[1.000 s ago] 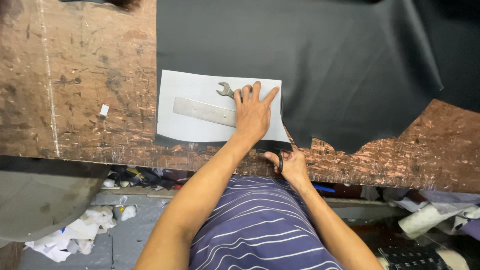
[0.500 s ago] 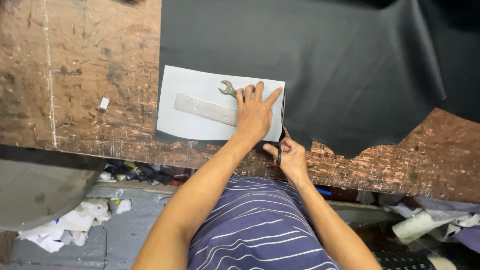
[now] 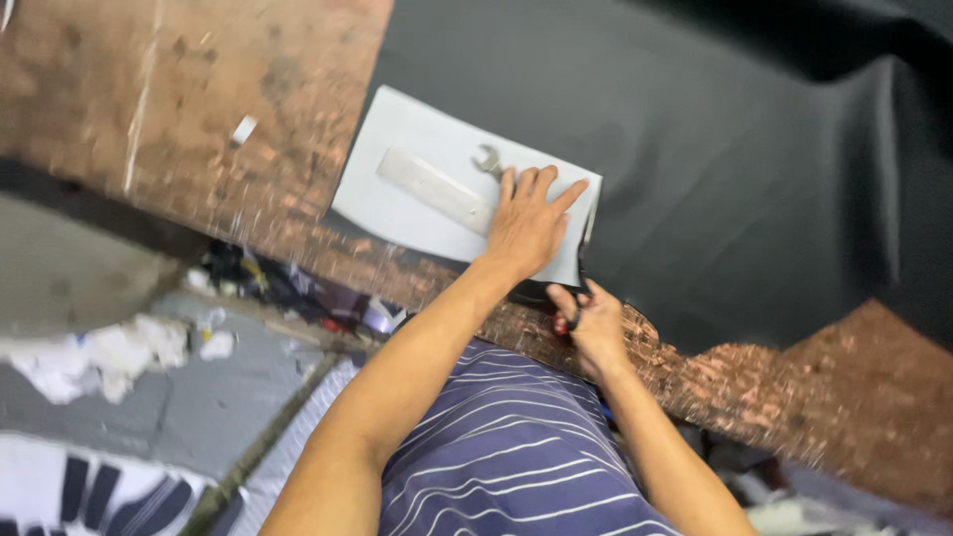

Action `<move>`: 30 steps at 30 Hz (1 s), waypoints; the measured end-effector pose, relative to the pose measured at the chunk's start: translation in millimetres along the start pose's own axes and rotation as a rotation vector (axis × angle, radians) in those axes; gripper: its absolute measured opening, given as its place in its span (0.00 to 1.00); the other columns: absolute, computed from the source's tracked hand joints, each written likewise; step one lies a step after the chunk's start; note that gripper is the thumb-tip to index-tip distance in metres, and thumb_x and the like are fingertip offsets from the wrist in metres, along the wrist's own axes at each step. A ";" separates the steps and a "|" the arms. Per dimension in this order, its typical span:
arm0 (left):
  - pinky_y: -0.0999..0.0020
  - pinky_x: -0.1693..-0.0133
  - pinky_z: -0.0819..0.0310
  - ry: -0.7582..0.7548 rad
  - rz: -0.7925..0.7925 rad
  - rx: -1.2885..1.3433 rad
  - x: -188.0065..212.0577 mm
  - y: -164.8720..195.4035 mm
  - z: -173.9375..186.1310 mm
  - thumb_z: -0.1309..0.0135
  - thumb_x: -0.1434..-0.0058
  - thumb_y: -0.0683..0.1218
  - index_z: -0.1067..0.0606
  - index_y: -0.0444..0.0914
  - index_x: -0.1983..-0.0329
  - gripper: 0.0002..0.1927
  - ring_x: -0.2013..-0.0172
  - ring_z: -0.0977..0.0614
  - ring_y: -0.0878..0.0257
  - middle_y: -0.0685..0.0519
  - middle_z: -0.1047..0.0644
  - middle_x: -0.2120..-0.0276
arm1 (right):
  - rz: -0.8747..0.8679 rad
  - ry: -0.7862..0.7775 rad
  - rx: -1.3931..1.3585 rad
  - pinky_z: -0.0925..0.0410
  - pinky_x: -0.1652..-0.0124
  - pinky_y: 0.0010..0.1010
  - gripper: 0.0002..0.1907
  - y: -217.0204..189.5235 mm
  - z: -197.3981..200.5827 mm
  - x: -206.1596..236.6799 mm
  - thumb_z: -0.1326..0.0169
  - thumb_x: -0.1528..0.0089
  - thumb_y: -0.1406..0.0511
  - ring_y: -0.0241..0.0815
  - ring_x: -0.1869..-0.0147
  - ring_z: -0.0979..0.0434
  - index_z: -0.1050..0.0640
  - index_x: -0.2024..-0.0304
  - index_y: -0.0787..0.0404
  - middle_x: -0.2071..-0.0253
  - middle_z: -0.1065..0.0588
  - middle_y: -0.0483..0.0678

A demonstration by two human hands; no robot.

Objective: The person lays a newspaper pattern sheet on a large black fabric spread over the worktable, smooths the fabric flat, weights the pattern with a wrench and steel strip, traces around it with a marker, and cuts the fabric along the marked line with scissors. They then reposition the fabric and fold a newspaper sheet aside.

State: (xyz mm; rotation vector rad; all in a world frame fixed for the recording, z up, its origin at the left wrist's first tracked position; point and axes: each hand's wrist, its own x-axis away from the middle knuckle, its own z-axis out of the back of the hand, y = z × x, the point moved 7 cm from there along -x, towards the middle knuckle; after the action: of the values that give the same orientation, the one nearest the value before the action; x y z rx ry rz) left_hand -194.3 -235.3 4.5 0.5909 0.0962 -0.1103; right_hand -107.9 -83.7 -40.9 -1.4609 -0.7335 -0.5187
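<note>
On the near edge of the black leather-like sheet (image 3: 715, 169) lies a white rectangular paper template (image 3: 417, 169), and I take that template as my reference. My left hand (image 3: 526, 223) presses flat on its right end, fingers spread wide. Under that hand a flat grey metal ruler (image 3: 432, 189) and a small steel spanner (image 3: 486, 159) rest on the template. Just below the template's right corner, my right hand (image 3: 596, 328) is closed around red-handled scissors (image 3: 576, 308), blades along the template's right edge. Beneath everything is a worn brown wooden workbench (image 3: 199, 89).
</note>
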 end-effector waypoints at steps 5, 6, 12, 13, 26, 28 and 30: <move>0.47 0.38 0.37 0.294 0.225 0.152 57.8 4.6 41.9 0.47 0.37 0.40 0.29 0.37 0.36 0.24 0.42 0.29 0.46 0.42 0.29 0.43 | -0.083 -0.295 0.209 0.39 0.75 0.28 0.10 9.8 53.7 -0.9 0.48 0.31 0.65 0.34 0.76 0.36 0.27 0.64 0.66 0.78 0.33 0.45; 0.50 0.41 0.35 0.315 0.300 0.210 76.6 6.7 43.4 0.48 0.35 0.39 0.28 0.36 0.36 0.23 0.44 0.28 0.46 0.42 0.28 0.44 | -0.069 -0.347 0.354 0.38 0.74 0.28 0.12 15.5 71.4 -3.3 0.50 0.31 0.62 0.35 0.76 0.35 0.25 0.64 0.65 0.79 0.32 0.44; 0.59 0.64 0.22 0.260 1.258 1.115 187.0 7.2 -49.7 0.53 0.33 0.46 0.28 0.34 0.40 0.20 0.66 0.15 0.45 0.43 0.22 0.56 | -0.452 -0.898 0.380 0.30 0.69 0.36 0.24 61.7 172.0 -33.0 0.45 0.38 0.66 0.43 0.71 0.25 0.26 0.40 0.65 0.74 0.26 0.49; 0.62 0.63 0.20 0.255 1.281 1.229 195.7 17.0 -69.2 0.52 0.32 0.47 0.28 0.33 0.40 0.20 0.62 0.15 0.49 0.43 0.21 0.55 | -0.502 -0.919 0.477 0.30 0.69 0.36 0.24 66.0 186.0 -40.5 0.43 0.40 0.66 0.42 0.72 0.25 0.25 0.40 0.65 0.74 0.26 0.50; 0.65 0.63 0.17 0.519 1.269 1.670 171.2 52.0 -119.9 0.40 0.37 0.52 0.23 0.30 0.49 0.22 0.61 0.14 0.56 0.43 0.17 0.57 | -0.406 -0.940 1.208 0.38 0.72 0.27 0.28 -63.6 132.9 -41.3 0.29 0.49 0.57 0.33 0.73 0.34 0.19 0.49 0.60 0.76 0.31 0.41; 0.66 0.63 0.17 0.475 1.313 1.611 169.0 52.0 -121.5 0.41 0.37 0.51 0.22 0.30 0.50 0.20 0.61 0.13 0.56 0.43 0.16 0.58 | -0.379 -0.995 1.224 0.38 0.72 0.26 0.27 -70.5 122.6 -39.9 0.29 0.50 0.56 0.32 0.73 0.33 0.18 0.51 0.61 0.76 0.28 0.39; 0.66 0.63 0.17 0.438 1.337 1.569 169.0 54.3 -124.2 0.41 0.36 0.50 0.22 0.29 0.50 0.19 0.61 0.13 0.56 0.42 0.16 0.58 | -0.366 -1.011 1.250 0.38 0.72 0.26 0.27 -73.0 119.9 -39.4 0.29 0.51 0.55 0.33 0.74 0.34 0.17 0.52 0.61 0.76 0.28 0.39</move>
State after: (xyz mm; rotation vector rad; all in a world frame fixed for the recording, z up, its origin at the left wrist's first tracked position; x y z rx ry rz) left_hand -27.2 -133.7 -88.9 2.1113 0.0002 1.3800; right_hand -202.6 25.7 -23.1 -0.2841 -1.7160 0.4785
